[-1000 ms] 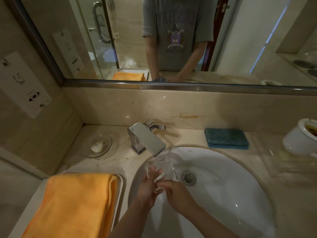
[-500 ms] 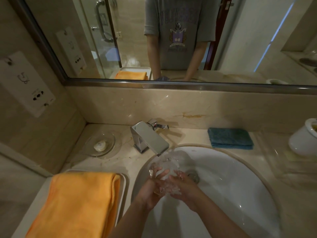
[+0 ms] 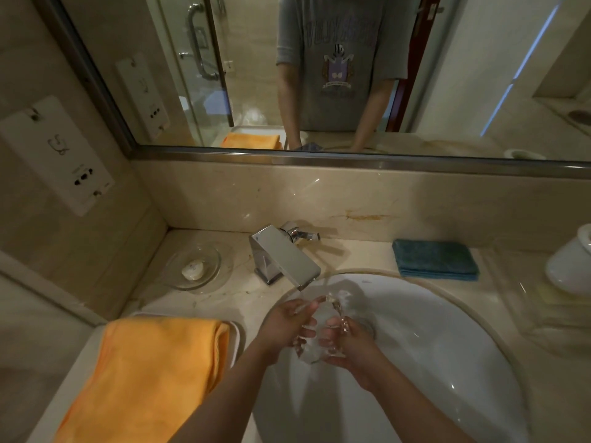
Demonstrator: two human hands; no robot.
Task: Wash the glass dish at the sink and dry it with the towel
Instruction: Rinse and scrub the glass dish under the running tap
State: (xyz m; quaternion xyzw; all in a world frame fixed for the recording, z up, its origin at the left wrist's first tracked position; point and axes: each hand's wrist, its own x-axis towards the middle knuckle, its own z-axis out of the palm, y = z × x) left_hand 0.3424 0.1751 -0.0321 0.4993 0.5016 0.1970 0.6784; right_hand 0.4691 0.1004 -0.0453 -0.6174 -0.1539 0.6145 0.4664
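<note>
The left hand (image 3: 284,324) and the right hand (image 3: 347,345) meet over the white sink (image 3: 447,362), each with its fingers curled around the clear glass dish (image 3: 315,337), which is gripped between them just below the spout of the chrome faucet (image 3: 283,255). Water glints on the glass and on the fingers, and the dish's outline is hard to trace against the basin.

Left of the sink, an orange towel (image 3: 144,375) lies folded over a white tray (image 3: 238,334) on the marble bench (image 3: 224,298). Behind it, near the corner, a shallow glass soap dish (image 3: 192,268) holds a small pale bar of soap (image 3: 193,269) with a stamped mark too small to read. On the far side of the faucet a folded blue cloth (image 3: 435,260) lies against the backsplash, and a white ceramic pot (image 3: 572,266) stands at the right edge.

A white wall plate (image 3: 60,155) on the left wall bears a small symbol and print that cannot be read. In the mirror (image 3: 479,75) a person's grey T-shirt (image 3: 339,59) shows a crest and arched lettering, reversed and illegible.
</note>
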